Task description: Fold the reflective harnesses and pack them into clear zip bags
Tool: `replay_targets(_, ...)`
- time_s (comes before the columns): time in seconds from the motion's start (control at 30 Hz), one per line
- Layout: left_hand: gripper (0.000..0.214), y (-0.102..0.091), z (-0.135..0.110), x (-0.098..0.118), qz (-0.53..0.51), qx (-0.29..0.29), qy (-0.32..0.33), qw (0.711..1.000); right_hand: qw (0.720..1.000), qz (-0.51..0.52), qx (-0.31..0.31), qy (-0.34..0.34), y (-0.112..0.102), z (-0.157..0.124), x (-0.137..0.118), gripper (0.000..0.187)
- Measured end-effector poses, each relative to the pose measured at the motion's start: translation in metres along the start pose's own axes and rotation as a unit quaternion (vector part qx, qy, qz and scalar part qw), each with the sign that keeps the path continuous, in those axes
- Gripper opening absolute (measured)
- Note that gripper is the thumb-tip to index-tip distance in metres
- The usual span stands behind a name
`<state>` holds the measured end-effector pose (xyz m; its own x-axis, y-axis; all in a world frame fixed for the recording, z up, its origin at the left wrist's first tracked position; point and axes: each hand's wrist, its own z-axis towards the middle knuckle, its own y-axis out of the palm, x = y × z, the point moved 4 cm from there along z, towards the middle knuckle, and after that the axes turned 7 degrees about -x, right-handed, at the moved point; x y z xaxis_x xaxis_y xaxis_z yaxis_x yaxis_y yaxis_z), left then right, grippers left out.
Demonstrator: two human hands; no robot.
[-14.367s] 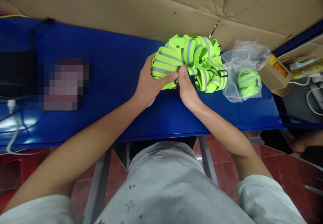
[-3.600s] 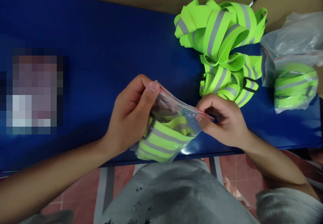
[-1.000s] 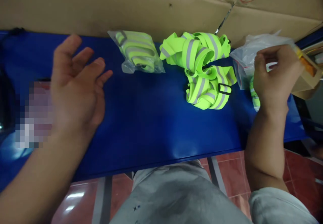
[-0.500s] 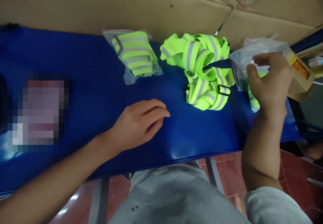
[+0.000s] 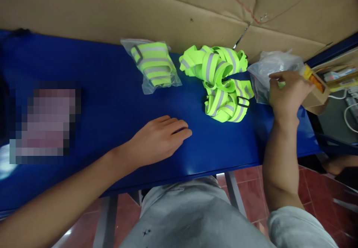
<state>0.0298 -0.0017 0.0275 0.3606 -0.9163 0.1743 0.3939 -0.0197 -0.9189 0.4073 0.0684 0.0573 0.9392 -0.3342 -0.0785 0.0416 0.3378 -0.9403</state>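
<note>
My left hand (image 5: 159,140) rests palm down on the blue table, fingers loosely bent and holding nothing. My right hand (image 5: 289,91) is at the right end, beside a pile of clear plastic bags (image 5: 275,63). A bit of neon-yellow strap (image 5: 281,84) shows between its thumb and fingers; the hand hides most of this bagged strap. Between my hands lie two loose bundles of neon-yellow reflective straps, a far one (image 5: 211,63) and a nearer one (image 5: 228,102) with a black buckle. Left of them is a folded reflective strap (image 5: 155,63) in a clear bag.
The blue table (image 5: 112,91) backs onto a brown cardboard wall (image 5: 84,9). At its right end stand an open cardboard box (image 5: 316,95) and a shelf with cables. A blurred-out flat object (image 5: 49,121) lies at the left. Part of another person shows at the far right.
My right hand has come down and closed in at the bagged strap, whose lower end no longer shows. My left hand has flattened slightly onto the table. The view has shifted.
</note>
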Motion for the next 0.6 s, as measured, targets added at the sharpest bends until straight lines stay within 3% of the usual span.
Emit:
replay_targets(0.07, 0.024, 0.0, 0.001, 0.002, 0.009, -0.01, 0.002, 1.0, 0.998, 0.037, 0.041, -0.009, -0.006, -0.002, -0.001, 0.027)
replay_targets(0.17, 0.023, 0.001, 0.0, 0.001, 0.019, -0.015, 0.001, 1.0, 0.984, 0.139, 0.033, -0.102, -0.009, -0.011, -0.016, 0.021)
replay_targets(0.27, 0.021, 0.005, -0.002, 0.001, 0.025, -0.021, 0.005, 0.999, 0.946, 0.261, -0.08, -0.175, -0.003, -0.028, -0.042, 0.042)
replay_targets(0.33, 0.021, 0.007, -0.003, 0.001, 0.02, -0.025, 0.0, 0.999, 0.922, 0.269, -0.18, -0.212, 0.005, -0.042, -0.06, 0.052)
replay_targets(0.43, 0.022, 0.01, -0.004, -0.005, -0.062, -0.028, -0.083, 0.994, 0.894, 0.271, -0.22, -0.28, 0.007, -0.059, -0.081, 0.059)
replay_targets(0.53, 0.033, 0.013, -0.006, -0.017, -0.217, -0.017, -0.214, 0.952, 0.856, 0.346, -0.223, -0.313, 0.002, -0.072, -0.098, 0.039)
replay_targets(0.6, 0.046, 0.013, -0.006, -0.023, -0.258, 0.007, -0.252, 0.933, 0.821, 0.383, -0.238, -0.35, -0.003, -0.084, -0.113, 0.03)
